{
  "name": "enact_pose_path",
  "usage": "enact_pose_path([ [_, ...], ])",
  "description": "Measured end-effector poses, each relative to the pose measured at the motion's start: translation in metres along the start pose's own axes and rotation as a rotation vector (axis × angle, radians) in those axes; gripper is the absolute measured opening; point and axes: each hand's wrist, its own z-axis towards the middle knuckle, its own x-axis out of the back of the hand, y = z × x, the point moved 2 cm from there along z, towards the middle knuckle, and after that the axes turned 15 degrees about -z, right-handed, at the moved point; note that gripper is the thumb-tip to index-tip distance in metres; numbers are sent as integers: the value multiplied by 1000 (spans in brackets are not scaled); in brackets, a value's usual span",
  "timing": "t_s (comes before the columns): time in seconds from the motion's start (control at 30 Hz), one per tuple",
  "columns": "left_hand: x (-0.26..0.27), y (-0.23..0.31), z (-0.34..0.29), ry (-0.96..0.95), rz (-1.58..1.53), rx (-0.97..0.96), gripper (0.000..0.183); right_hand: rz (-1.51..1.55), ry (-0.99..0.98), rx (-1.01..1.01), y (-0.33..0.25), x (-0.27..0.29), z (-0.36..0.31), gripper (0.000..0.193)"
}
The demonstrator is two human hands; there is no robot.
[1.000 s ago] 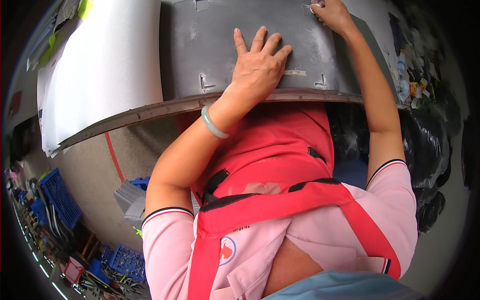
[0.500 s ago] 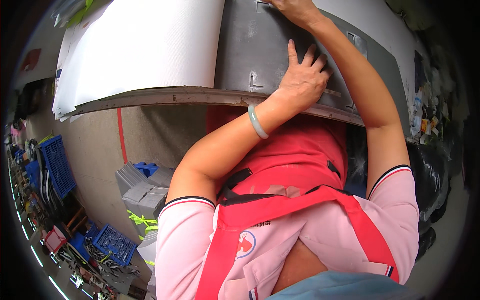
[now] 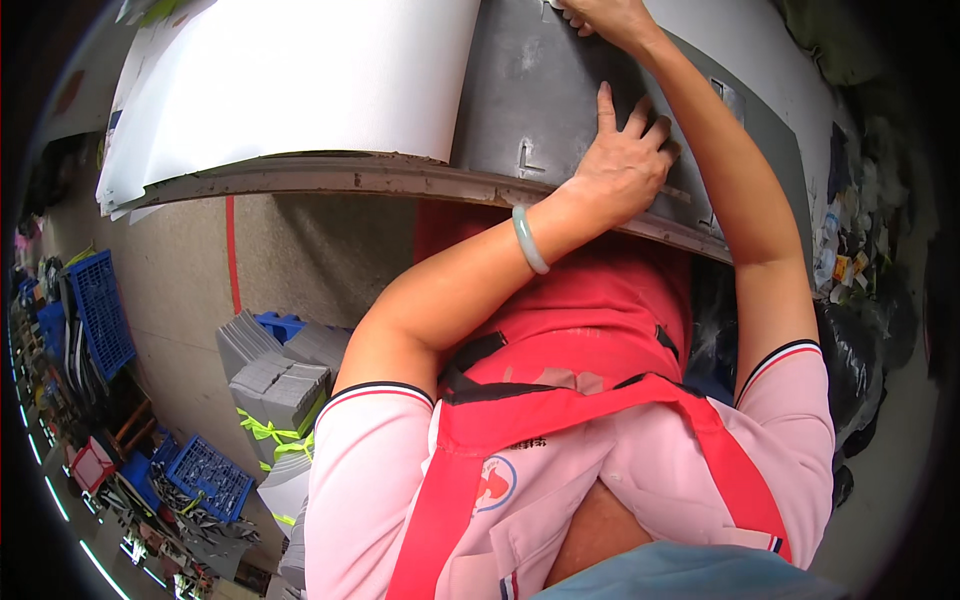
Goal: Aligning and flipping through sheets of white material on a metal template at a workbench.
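My left hand (image 3: 628,165), with a pale bangle (image 3: 530,240) at its wrist, lies with fingers spread on a dark grey sheet (image 3: 515,100) on the table. An L-shaped mark or slot (image 3: 528,158) shows on the sheet to the left of this hand. Farther up, at the top edge of the view, my right hand (image 3: 610,20) has its fingers curled and pressed together over the sheet, near another corner mark. Whatever sits in those fingertips is partly cut off and too small to name. A large white sheet (image 3: 310,85) lies left of the grey one.
The table's worn front edge (image 3: 330,175) runs just before my body. Below left stand grey stacks tied with yellow-green strips (image 3: 275,385) and blue crates (image 3: 210,478). Black plastic bags (image 3: 850,350) and mixed scraps (image 3: 850,245) lie at the right.
The view has shifted slightly, so the table and hands sit a little farther right. My right hand's curled fingers show more now. The left hand stays spread on the grey sheet.
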Motion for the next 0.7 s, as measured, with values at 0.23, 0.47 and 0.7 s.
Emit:
enact_pose_path([
  [0.23,0,-1,0,42,10,-22,36,-58,21,-11,-1,-14,7,14],
  [0.47,-19,-4,6,-65,4,102,35,-10,-366,-44,-22,-8,-94,21],
  [0.7,-23,-15,-11,197,-22,-110,38,-105,-456,80,-44,-37,-143,14],
])
